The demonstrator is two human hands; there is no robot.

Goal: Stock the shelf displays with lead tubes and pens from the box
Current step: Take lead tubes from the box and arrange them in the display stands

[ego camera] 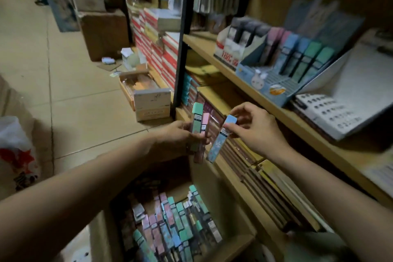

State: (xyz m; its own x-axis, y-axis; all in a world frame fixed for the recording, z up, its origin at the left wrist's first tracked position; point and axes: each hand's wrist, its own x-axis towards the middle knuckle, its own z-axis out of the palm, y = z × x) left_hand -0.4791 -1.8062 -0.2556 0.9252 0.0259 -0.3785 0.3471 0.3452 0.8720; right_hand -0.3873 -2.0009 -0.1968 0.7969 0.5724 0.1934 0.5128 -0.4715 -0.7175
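Right hand pinches a blue-capped lead tube near its cap end, thumb and fingertips closed on it. The tube's long axis runs diagonally, cap toward the upper right, bottom end toward the lower left; most of its body hangs below and left of the grip, at frame center.

Left hand grips a small bunch of tubes, fingers curled round their middle: a green-capped lead tube and a pink-capped lead tube, side by side and touching. Both stand near upright, caps up and leaning slightly right; caps stick out above the grip, lower ends below it. The blue-capped tube is just beside them on the right; whether they touch cannot be told.

Cardboard box, bottom center of the frame, is open and holds many lead tubes in green, pink, blue and grey, lying packed in rough rows, long axes mostly running from upper right to lower left.

On the wooden shelf, right of the frame, a blue display tray holds standing tubes in its back rows, pink, blue and green, leaning back; the front slots are bare. A white display box beside it, upper left of the tray, holds dark-capped tubes.
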